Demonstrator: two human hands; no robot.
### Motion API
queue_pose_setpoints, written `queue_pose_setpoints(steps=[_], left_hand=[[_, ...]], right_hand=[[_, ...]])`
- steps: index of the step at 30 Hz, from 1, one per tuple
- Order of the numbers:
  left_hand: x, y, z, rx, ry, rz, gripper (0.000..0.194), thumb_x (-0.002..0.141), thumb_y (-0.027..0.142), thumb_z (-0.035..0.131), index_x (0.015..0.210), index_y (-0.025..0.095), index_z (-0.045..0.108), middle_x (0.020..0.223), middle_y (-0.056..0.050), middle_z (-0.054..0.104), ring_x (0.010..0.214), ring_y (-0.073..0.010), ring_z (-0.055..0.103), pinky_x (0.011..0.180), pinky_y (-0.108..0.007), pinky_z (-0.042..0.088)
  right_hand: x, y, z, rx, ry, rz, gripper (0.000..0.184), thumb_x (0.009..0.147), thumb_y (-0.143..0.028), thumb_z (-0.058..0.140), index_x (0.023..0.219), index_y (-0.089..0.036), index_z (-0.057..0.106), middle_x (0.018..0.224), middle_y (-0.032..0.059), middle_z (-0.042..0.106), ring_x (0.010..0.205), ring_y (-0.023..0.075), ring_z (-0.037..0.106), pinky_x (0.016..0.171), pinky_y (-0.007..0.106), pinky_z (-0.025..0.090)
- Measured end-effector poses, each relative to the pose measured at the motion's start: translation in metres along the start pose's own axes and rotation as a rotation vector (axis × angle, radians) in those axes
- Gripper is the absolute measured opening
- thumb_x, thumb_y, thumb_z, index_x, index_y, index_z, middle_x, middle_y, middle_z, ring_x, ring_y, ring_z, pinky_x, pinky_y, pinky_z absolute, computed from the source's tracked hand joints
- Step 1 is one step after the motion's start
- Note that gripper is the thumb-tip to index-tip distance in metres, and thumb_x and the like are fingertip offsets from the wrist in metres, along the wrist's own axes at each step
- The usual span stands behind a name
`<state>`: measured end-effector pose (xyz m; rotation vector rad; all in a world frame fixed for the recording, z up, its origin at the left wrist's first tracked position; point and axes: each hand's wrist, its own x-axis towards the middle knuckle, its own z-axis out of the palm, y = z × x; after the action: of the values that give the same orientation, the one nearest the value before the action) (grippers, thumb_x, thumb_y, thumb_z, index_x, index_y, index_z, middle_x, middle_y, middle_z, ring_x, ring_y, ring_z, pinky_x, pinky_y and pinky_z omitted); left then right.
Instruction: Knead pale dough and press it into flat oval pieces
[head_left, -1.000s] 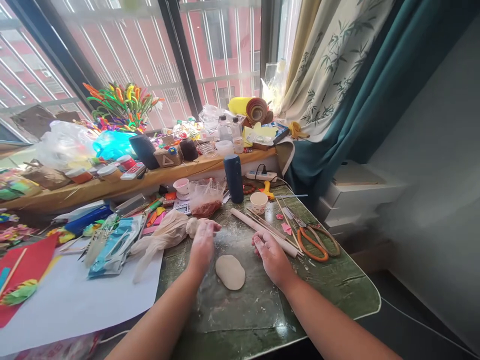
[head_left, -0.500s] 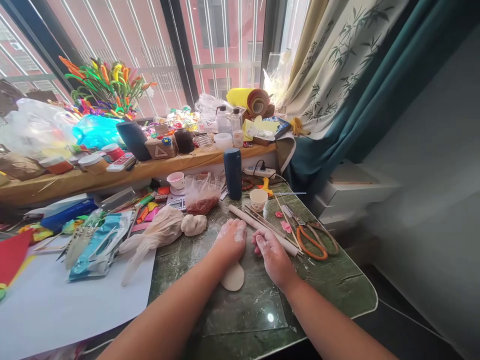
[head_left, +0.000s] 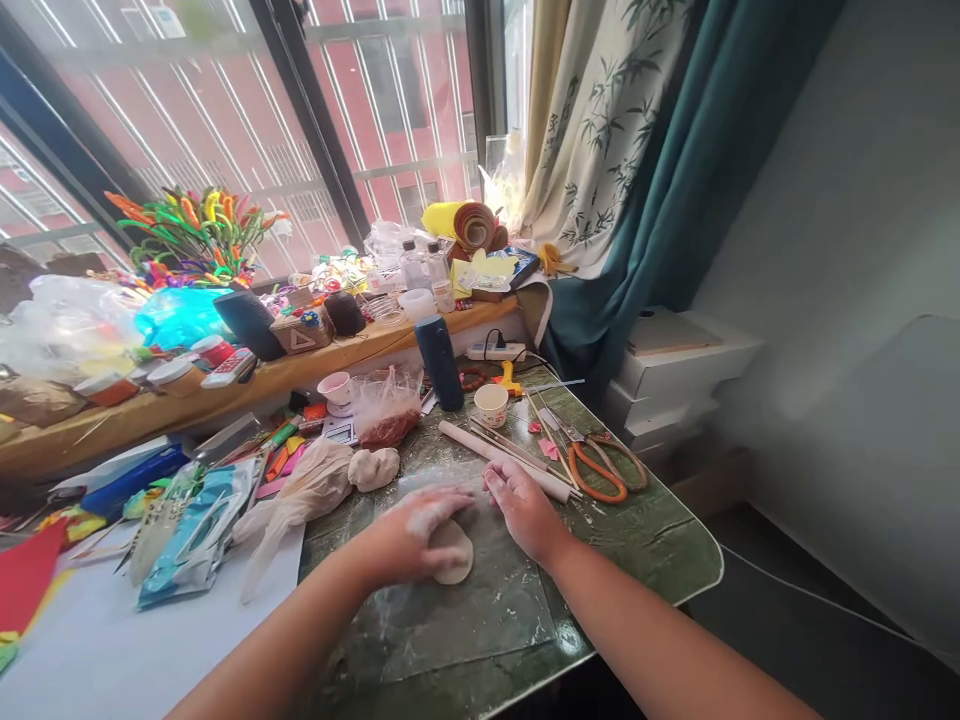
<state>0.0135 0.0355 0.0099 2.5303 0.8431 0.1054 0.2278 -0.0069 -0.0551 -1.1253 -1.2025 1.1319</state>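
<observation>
A flat pale disc of dough or clay (head_left: 455,566) lies on a clear sheet (head_left: 439,635) on the green table. My left hand (head_left: 418,532), dusted white, reaches over the disc with fingers stretched out and thumb apart. It covers the disc's far side, and I cannot tell whether it touches. My right hand (head_left: 523,508) is beside it, fingers curled together; anything inside them is hidden. Just beyond that hand is a pale rolling stick (head_left: 480,446). A pale lump of the same-looking material (head_left: 373,468) sits past my left hand, by a crumpled plastic bag (head_left: 311,480).
Orange-handled scissors (head_left: 600,470) and thin sticks lie to the right. Further back stand a paper cup (head_left: 491,405), a dark blue cylinder (head_left: 439,362), a yellow glue gun (head_left: 510,378) and a bag of reddish-brown material (head_left: 388,412). White paper (head_left: 232,640) covers the left side.
My left hand has gone from bunched fingers to outstretched ones and moved left, uncovering more of the disc. The right hand stays curled. The whole view has shifted and tilted.
</observation>
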Motion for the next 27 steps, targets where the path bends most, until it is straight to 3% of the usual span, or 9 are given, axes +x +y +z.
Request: queue_pose_setpoints(steps=[1,3,9,16,22,27], left_hand=[[-0.008,0.0,0.001,0.019,-0.053,0.03,0.085,0.075,0.059,0.078,0.149,0.031,0.048,0.154,-0.009,0.051,0.142,-0.0352,0.045,0.117,-0.051,0.039],[-0.019,0.0,0.007,0.043,-0.1,0.053,0.097,0.071,0.065,0.079,0.153,0.031,0.042,0.159,-0.011,0.044,0.147,-0.0385,0.037,0.119,-0.056,0.034],[-0.018,-0.004,0.027,0.029,-0.027,0.029,0.09,0.077,0.064,0.076,0.153,0.029,0.043,0.158,-0.013,0.044,0.147,-0.0368,0.038,0.12,-0.056,0.034],[-0.019,-0.001,0.037,0.072,-0.006,-0.009,0.081,0.085,0.063,0.067,0.154,0.029,0.041,0.163,-0.01,0.038,0.151,-0.0347,0.031,0.122,-0.057,0.031],[-0.014,0.008,0.063,0.098,0.176,-0.197,0.081,0.088,0.061,0.064,0.155,0.023,0.038,0.162,-0.014,0.038,0.151,-0.0362,0.03,0.122,-0.059,0.031],[-0.004,0.009,0.083,0.116,0.314,-0.355,0.081,0.085,0.06,0.066,0.151,0.019,0.042,0.162,-0.019,0.036,0.153,-0.0442,0.019,0.119,-0.068,0.026]], right_hand=[[0.0,-0.001,0.0,-0.007,0.013,-0.009,0.032,0.096,-0.054,0.049,0.094,-0.023,0.058,0.085,0.0009,0.061,0.074,0.0186,0.056,0.071,0.033,0.048],[-0.001,-0.004,0.0,-0.034,0.032,-0.025,0.029,0.095,-0.051,0.051,0.094,-0.023,0.06,0.086,0.0014,0.062,0.076,0.0192,0.057,0.072,0.033,0.049],[-0.005,-0.009,0.002,-0.167,0.022,-0.035,0.023,0.097,-0.043,0.049,0.097,-0.023,0.058,0.089,0.0017,0.063,0.084,0.0212,0.059,0.079,0.036,0.048],[-0.005,-0.009,0.006,-0.25,0.022,-0.036,0.022,0.097,-0.042,0.048,0.099,-0.023,0.059,0.096,0.0032,0.066,0.094,0.0235,0.062,0.088,0.039,0.047],[-0.006,-0.009,0.007,-0.244,0.02,-0.015,0.025,0.097,-0.046,0.048,0.099,-0.023,0.059,0.095,0.0033,0.065,0.092,0.0237,0.061,0.086,0.038,0.047],[-0.007,-0.011,0.006,-0.228,0.01,-0.01,0.027,0.098,-0.048,0.046,0.098,-0.024,0.058,0.093,0.0032,0.064,0.089,0.0235,0.059,0.083,0.038,0.047]])
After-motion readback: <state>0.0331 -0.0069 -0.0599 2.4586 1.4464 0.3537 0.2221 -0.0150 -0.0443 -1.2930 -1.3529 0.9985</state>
